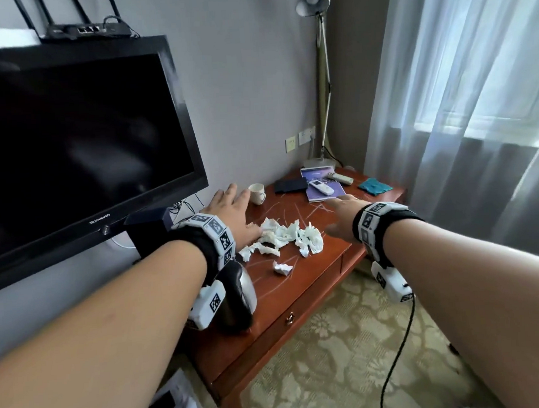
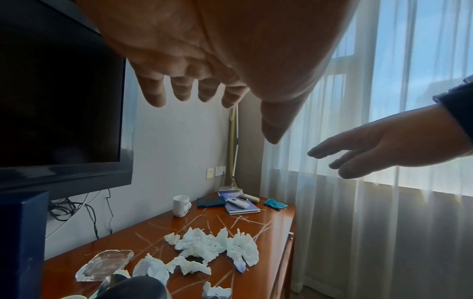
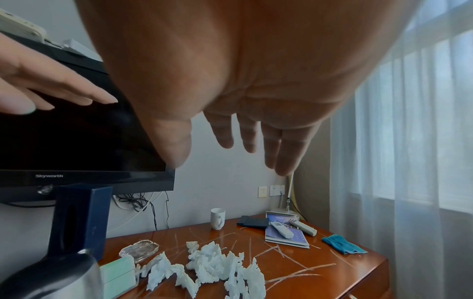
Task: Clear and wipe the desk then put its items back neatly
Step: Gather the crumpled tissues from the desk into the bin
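A reddish wooden desk (image 1: 325, 257) carries a heap of crumpled white tissues (image 1: 283, 237), also seen from below the left wrist as tissues (image 2: 212, 246) and from the right wrist as tissues (image 3: 212, 265). At its far end lie a white mug (image 1: 257, 193), a dark wallet (image 1: 290, 185), a purple booklet (image 1: 324, 191) with two remotes (image 1: 322, 187), and a teal cloth (image 1: 375, 186). My left hand (image 1: 231, 212) hovers open over the desk left of the heap. My right hand (image 1: 344, 215) hovers open to the right of it. Neither holds anything.
A black TV (image 1: 69, 146) hangs at the left, a dark blue box (image 1: 150, 230) below it. A steel kettle (image 1: 236, 297) stands at the near left corner, a glass ashtray (image 2: 105, 265) beside it. A floor lamp (image 1: 320, 74) and sheer curtains (image 1: 477, 112) border the far right.
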Demonstrator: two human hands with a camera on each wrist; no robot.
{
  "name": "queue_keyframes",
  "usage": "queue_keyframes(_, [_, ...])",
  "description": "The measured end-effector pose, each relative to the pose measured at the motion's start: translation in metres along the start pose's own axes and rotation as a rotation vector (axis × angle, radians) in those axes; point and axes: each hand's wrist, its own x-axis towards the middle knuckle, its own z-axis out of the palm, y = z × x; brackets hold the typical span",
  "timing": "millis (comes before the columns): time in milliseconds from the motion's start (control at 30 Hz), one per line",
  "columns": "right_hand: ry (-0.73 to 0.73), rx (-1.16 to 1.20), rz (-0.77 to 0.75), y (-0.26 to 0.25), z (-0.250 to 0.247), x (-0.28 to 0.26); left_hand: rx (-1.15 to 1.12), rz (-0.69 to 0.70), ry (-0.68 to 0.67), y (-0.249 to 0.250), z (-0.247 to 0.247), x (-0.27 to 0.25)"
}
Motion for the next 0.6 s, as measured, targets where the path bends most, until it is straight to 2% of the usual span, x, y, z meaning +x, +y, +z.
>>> queue_keyframes(333, [-0.101,-0.063,-0.137,0.065,0.003,0.161,-0.086,-0.202,-0.068,0.031,0.034,0.13])
queue_keyframes(467, [-0.12,-0.07,-0.155,0.079,0.004,0.202,-0.112,-0.236,-0.098,0.043,0.048,0.153])
queue_keyframes(600, [-0.164,-0.046,-0.173,0.085,0.025,0.228,-0.11,-0.283,-0.139,0.042,0.061,0.179])
